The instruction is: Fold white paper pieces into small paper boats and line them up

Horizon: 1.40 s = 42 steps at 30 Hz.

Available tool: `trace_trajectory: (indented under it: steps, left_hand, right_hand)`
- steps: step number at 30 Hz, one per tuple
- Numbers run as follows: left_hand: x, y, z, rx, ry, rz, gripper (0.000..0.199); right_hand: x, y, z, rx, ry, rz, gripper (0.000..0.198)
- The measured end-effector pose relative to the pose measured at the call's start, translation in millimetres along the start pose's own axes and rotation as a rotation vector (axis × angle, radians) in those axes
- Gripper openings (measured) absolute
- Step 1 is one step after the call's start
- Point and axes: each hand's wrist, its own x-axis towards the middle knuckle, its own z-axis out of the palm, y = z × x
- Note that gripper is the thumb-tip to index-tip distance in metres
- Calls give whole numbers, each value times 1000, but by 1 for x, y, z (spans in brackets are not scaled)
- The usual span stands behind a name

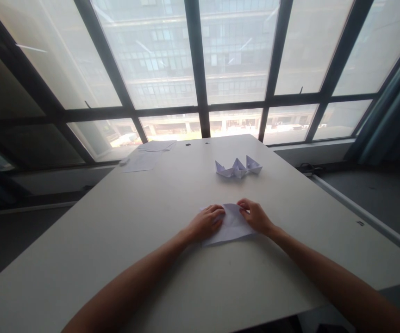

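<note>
A folded sheet of white paper (233,224) lies on the table in front of me, between my two hands. My left hand (209,222) rests flat on its left part, fingers stretched over the surface. At the upper right edge, my right hand (254,216) pinches the paper between thumb and fingers. The sheet's far edge bows up slightly, and its near edge runs toward me. Parts of the left and right sides are hidden under the hands. Beyond them stand folded white paper boats (239,168), three in a row, close against each other.
The white table (165,199) reaches to a large window with dark frames. Loose white sheets (156,146) lie at its far left, beside a small pale object (124,162). A small dark mark (360,223) is near the right edge. A blue curtain (387,101) hangs at right.
</note>
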Motion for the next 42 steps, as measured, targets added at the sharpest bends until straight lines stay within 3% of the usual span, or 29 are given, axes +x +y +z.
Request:
trace_trajectory:
  steps: [4, 7, 10, 16, 21, 25, 31, 38, 42]
  left_hand:
    - [0, -8, 7, 36, 44, -37, 49]
    - [-1, -15, 10, 101, -21, 1, 54]
    - [-2, -19, 11, 148, -95, -8, 56]
    - [-1, -18, 7, 167, -201, -17, 57]
    - [0, -17, 7, 176, -198, -38, 61]
    - [0, -21, 13, 198, -99, -190, 65]
    - [-1, -33, 12, 215, 220, -410, 54]
    - [6, -37, 6, -127, 421, -389, 61]
    - [7, -32, 7, -126, 452, -427, 71]
  right_hand:
    - [-13, -16, 6, -218, -303, -196, 40]
    - [-21, -21, 13, -375, -417, -236, 65]
    - [-24, -21, 21, -403, -442, -218, 78]
    - [-7, -11, 33, -408, -289, -85, 55]
    - [0, -4, 36, -538, -357, -174, 65]
    - [-7, -5, 34, -578, -398, -182, 61]
    - [-13, -7, 36, -630, -349, -121, 59]
    - [-13, -9, 38, -646, -324, -101, 59]
    - [-13, -11, 38, -651, -321, -97, 60]
